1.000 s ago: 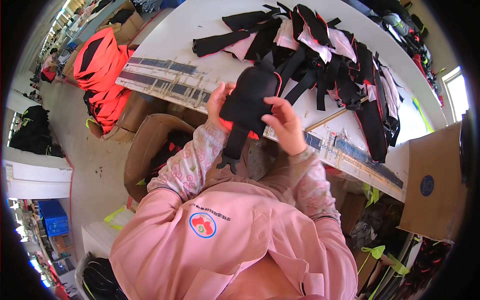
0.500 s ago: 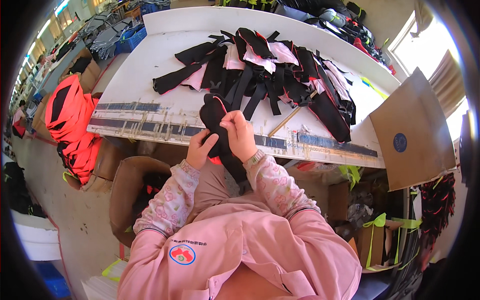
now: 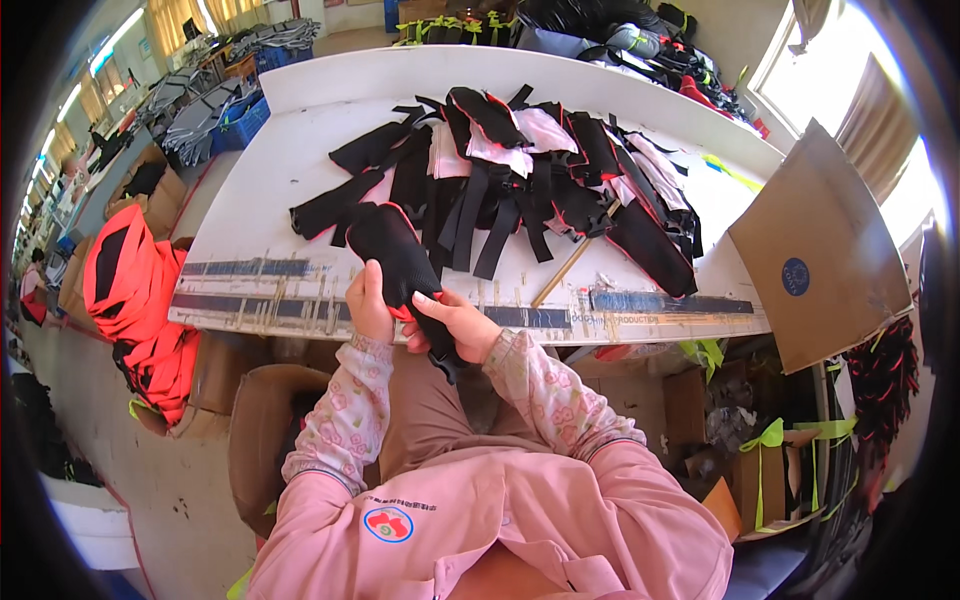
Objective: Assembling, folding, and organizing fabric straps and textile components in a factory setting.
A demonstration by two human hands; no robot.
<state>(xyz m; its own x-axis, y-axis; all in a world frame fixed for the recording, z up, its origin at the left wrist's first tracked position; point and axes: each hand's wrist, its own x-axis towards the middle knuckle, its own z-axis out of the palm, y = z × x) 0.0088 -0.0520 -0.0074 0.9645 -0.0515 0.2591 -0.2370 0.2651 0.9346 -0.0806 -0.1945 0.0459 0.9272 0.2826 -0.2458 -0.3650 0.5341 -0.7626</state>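
Black padded piece (image 3: 400, 262) clasped between left hand (image 3: 368, 303) and right hand (image 3: 457, 323), both grips closed.

1. Big brown cardboard sheet (image 3: 815, 250) leaning at the right end of the white table (image 3: 290, 190), tilted, with a small round blue sticker (image 3: 796, 276) near its lower left.
2. Brown cardboard boxes (image 3: 255, 430) on the floor under the table's near edge, left of the person's knees.
3. More cartons (image 3: 770, 470) under the table on the right, with bright green strips hanging on them.
4. Another stack of brown boxes (image 3: 150, 190) off past the table's left end.
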